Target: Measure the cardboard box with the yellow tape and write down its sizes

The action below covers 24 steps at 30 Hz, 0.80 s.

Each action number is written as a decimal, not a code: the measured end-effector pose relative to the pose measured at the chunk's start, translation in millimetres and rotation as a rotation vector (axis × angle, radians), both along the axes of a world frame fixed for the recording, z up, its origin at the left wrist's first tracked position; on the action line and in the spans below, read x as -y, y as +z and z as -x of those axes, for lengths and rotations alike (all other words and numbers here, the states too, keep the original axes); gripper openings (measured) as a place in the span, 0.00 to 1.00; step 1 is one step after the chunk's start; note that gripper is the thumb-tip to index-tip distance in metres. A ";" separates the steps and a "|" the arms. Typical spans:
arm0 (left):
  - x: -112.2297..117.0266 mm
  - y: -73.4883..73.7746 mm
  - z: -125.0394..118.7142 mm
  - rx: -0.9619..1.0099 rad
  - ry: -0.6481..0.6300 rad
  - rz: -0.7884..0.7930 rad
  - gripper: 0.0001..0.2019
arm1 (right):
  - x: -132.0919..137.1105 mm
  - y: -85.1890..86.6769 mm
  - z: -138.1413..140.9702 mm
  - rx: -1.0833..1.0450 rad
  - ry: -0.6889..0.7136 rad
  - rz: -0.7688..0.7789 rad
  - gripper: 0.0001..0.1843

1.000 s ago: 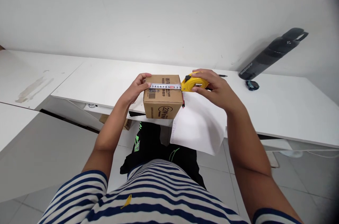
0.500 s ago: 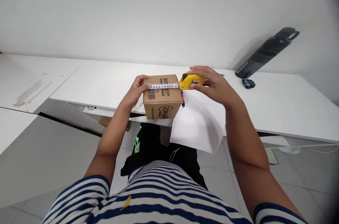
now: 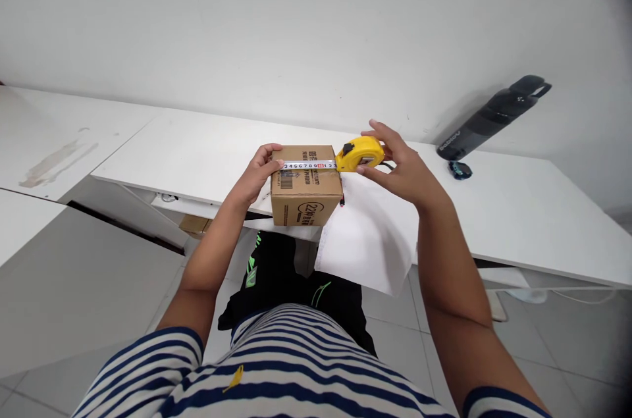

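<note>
A small brown cardboard box with dark printing sits at the front edge of the white desk. Across its top lies the pulled-out white blade of a tape measure, numbers up. My left hand grips the box's left side, thumb pressing the blade's end onto the top and fingers round the back corner. At the right edge of the box, my right hand holds the yellow tape measure case between thumb and fingers, index finger raised off it. A white sheet of paper hangs over the desk edge below that hand.
A dark bottle stands against the wall on the right, a small dark round object before it. A pen tip pokes out beside the box. Under the desk, another brown box shows at left.
My right index finger has lifted from the tape measure case and the hand has opened slightly. Box and blade keep their places against each other; the whole view has shifted a little.
</note>
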<state>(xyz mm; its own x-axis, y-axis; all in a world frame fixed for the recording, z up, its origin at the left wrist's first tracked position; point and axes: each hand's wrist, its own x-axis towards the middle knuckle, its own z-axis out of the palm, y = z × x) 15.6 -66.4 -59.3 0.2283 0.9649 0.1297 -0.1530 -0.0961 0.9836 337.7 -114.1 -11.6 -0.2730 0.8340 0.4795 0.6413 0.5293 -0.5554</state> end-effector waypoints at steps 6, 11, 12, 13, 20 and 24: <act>-1.5 -1.8 -1.2 0.026 0.000 0.006 0.20 | -0.5 -12.7 -10.5 -0.063 0.002 0.052 0.52; -2.7 -1.1 -2.4 0.028 0.019 0.006 0.20 | -20.2 -52.7 -22.8 -0.367 -0.305 -0.034 0.32; -2.9 -0.7 -2.8 0.028 0.023 0.004 0.19 | -26.4 -63.5 -23.5 -0.387 -0.436 -0.009 0.33; -3.2 0.0 -3.3 0.031 0.026 0.003 0.19 | -32.8 -74.2 -23.1 -0.362 -0.527 0.047 0.33; -4.9 8.0 -6.1 -0.001 0.062 -0.008 0.19 | -77.5 -120.2 8.4 0.081 -0.477 0.419 0.17; -6.0 11.4 -6.1 -0.018 0.078 -0.012 0.19 | -99.0 -117.4 25.1 0.165 -0.397 0.459 0.15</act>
<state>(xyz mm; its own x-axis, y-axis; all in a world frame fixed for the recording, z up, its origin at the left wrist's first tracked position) 21.7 -60.3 -47.9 0.1546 0.9783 0.1382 -0.1271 -0.1190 0.9847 312.6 -15.1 -129.0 0.0603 0.9978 0.0269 0.8367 -0.0358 -0.5465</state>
